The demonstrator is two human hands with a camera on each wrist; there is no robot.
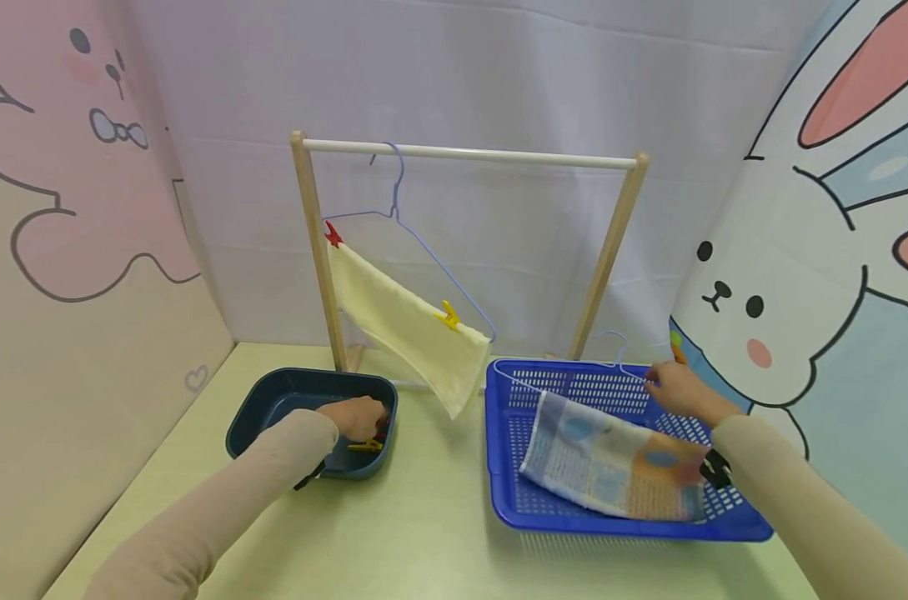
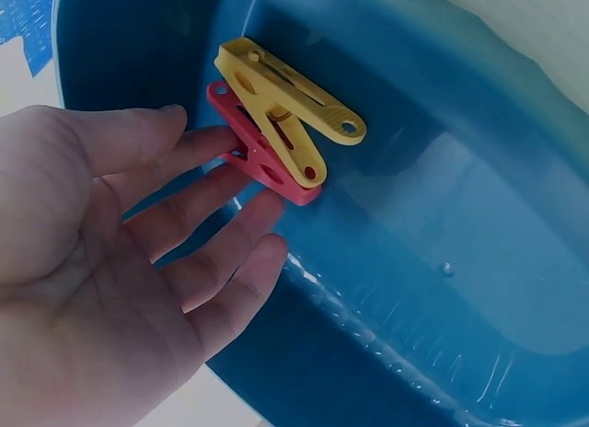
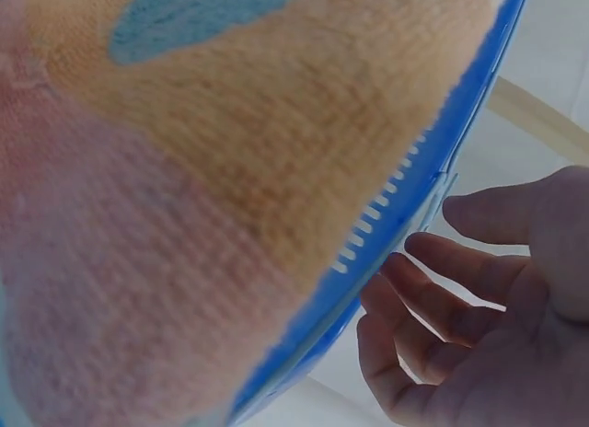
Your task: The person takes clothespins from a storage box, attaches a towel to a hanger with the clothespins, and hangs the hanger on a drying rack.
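My left hand (image 1: 359, 417) reaches into a dark teal basin (image 1: 254, 408). In the left wrist view its fingers are extended and touch a red clothespin (image 2: 262, 155), with the thumb apart. A yellow clothespin (image 2: 290, 105) lies across the red one. My right hand (image 1: 682, 390) is at the back right of a blue basket (image 1: 502, 492), thumb and fingertips pinching the wire of a light blue hanger (image 1: 517, 379). A patterned towel (image 1: 604, 458) in blue, orange and pink hangs slanting from the hanger wire over the basket; its right end is partly hidden by my wrist.
A wooden rack with a white bar (image 1: 491, 155) stands behind. From it a blue hanger (image 1: 438, 258) hangs tilted, holding a pale yellow towel (image 1: 408, 325) with a red clip (image 1: 333, 235) and a yellow clip (image 1: 448, 315). Printed curtains flank the table.
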